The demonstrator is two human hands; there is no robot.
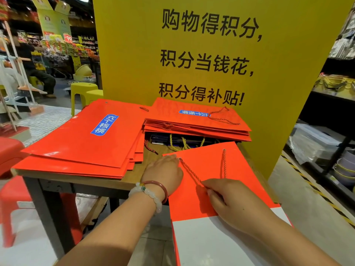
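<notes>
Your right hand [228, 200] is clenched on the rope handle [223, 164] of the red bag [240, 181]. Thumb and fingers pinch the cord's loop low on the bag face. From there the cord runs up to the two eyelets near the top edge.

Your left hand [165, 171] sits on the bag's top-left corner, just beside the left eyelet. The fingers bend over the edge. Can't tell whether it grips or only presses, because the thumb is hidden. There are bracelets [153, 192] on that wrist.

The red bag lies flat at the right end of the bench [132, 179], slightly skewed. Its white lower part [230, 242] overhangs the near edge towards you.

Also on the bench:
- Left stack [86, 135] of flat red bags with a blue label on top, fanned out, near your left hand but not touching it.
- Back stack [196, 121] of the same bags against the yellow sign [192, 54].
- Dark bags [182, 141] with yellow cords showing under the back stack, just behind the red bag's top edge.

A red stool [11, 150] stands off the bench's left end.
</notes>
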